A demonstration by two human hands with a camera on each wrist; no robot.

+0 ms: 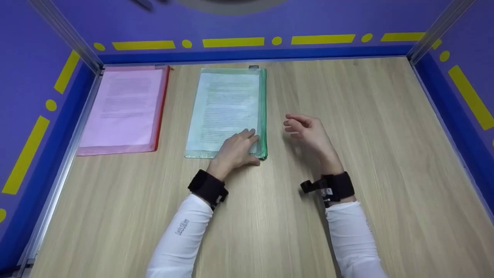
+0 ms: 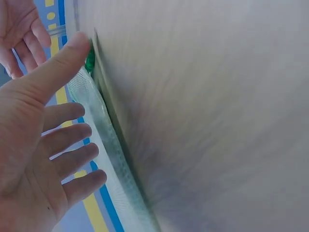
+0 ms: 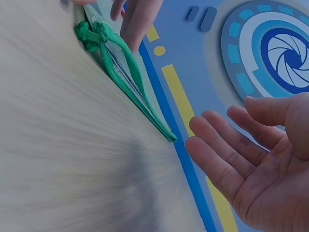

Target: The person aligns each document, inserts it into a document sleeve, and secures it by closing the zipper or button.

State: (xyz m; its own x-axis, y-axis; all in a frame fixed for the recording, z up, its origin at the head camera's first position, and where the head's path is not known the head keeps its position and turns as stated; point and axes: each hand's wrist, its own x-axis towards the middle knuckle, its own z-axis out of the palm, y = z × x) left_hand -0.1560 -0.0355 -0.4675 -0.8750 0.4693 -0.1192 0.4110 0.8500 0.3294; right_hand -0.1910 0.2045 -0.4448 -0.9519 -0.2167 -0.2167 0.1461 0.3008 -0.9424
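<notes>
A clear green zip document pouch (image 1: 227, 104) with printed sheets inside lies on the table. My left hand (image 1: 237, 148) is over its lower right corner, the fingers reaching across the surface and the thumb off the near edge. Along the right side runs the green zipper (image 3: 133, 89), its two bands bowed apart in the right wrist view, with the green slider (image 3: 91, 36) at the near end. To the right of the pouch, my right hand (image 1: 308, 133) hovers apart from it, holding nothing. Its fingers (image 3: 222, 145) are relaxed, palm turned toward the pouch.
A pink zip pouch (image 1: 121, 110) with a red zipper edge and printed pages lies at the far left of the wooden table (image 1: 370, 116). Blue panels (image 1: 239, 29) with yellow marks wall in the back and both sides, and metal rails run along the left and right table edges.
</notes>
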